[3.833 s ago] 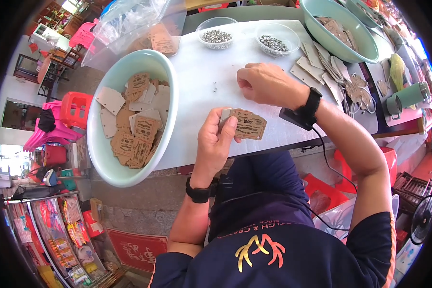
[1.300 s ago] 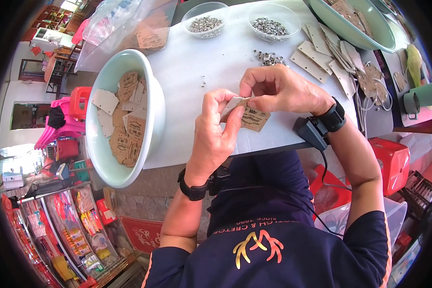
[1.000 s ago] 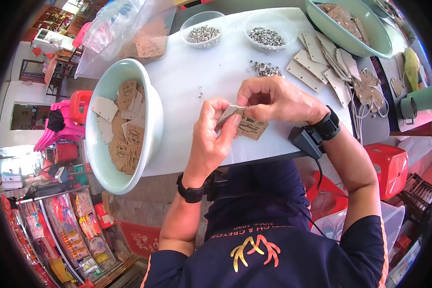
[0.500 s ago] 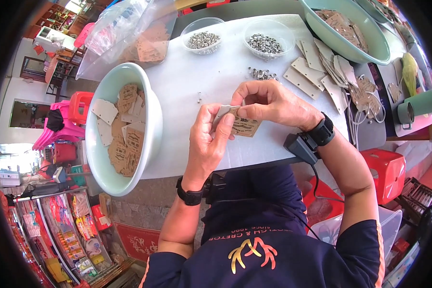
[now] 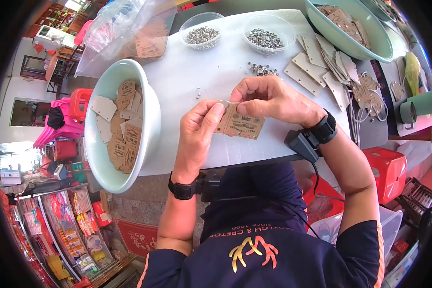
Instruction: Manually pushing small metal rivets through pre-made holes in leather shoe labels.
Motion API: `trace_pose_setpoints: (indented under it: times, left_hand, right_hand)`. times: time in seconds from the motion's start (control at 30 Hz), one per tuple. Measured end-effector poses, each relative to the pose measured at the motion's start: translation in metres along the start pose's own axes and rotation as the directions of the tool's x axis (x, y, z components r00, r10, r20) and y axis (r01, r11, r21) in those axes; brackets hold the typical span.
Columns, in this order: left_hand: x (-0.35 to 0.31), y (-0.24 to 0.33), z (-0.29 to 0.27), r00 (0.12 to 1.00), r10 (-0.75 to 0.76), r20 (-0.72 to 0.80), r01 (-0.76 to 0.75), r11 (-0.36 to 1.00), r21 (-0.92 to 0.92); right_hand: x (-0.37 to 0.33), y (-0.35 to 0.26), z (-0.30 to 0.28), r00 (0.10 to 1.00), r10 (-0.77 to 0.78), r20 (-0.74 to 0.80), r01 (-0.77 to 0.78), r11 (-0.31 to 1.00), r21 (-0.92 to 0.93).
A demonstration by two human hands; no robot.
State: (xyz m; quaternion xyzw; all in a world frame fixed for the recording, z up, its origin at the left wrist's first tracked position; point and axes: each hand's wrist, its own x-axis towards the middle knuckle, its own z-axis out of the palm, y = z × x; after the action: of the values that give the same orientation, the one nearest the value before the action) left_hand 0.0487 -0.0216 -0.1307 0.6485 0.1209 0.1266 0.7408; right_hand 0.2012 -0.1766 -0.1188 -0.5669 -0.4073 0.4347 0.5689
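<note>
Both my hands grip one brown printed cardboard tag (image 5: 241,126) above the white table covering. My left hand (image 5: 201,126) pinches its upper left corner between thumb and fingers. At the top edge, my right hand (image 5: 269,102) is closed on the tag, thumb over the printed side. A hole shows near the tag's left edge. Small metal rivet caps (image 5: 261,69) lie in a loose heap just beyond my right hand. A couple of tiny metal pieces (image 5: 198,92) rest on the covering beyond my left hand.
A pale green basin (image 5: 151,120) of tags stands at the left. Two clear tubs (image 5: 200,20) of metal caps are at the back. Grey-backed tags (image 5: 305,72) lie in a pile at the right, near another green basin (image 5: 381,53) and white cords (image 5: 357,117).
The tag has turned so its printed side shows more fully. My left hand has shifted slightly left; the right has moved up a little and stays on the tag.
</note>
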Motion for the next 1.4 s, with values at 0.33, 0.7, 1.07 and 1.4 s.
trace_pose_setpoints:
  times: [0.33, 0.7, 1.07, 1.4]
  left_hand:
    - [0.005, 0.004, -0.004, 0.995, 0.081, 0.053, -0.087, 0.989, 0.116]
    - [0.005, 0.008, 0.006, 0.999, 0.035, -0.022, -0.034, 0.999, 0.041]
    - [0.007, -0.005, 0.014, 0.996, 0.083, -0.036, -0.08, 0.995, 0.063]
    - [0.003, -0.003, 0.021, 0.987, 0.095, -0.128, -0.095, 0.995, 0.008]
  right_hand:
    - [-0.001, -0.001, -0.003, 0.999, 0.04, 0.023, -0.041, 0.999, 0.012]
    - [0.001, 0.005, 0.001, 0.998, 0.035, -0.06, -0.031, 0.997, 0.064]
    - [0.001, 0.009, 0.0, 0.998, -0.025, -0.058, 0.026, 1.0, 0.0]
    - [0.002, 0.009, 0.0, 0.995, -0.05, -0.085, 0.056, 0.996, 0.07]
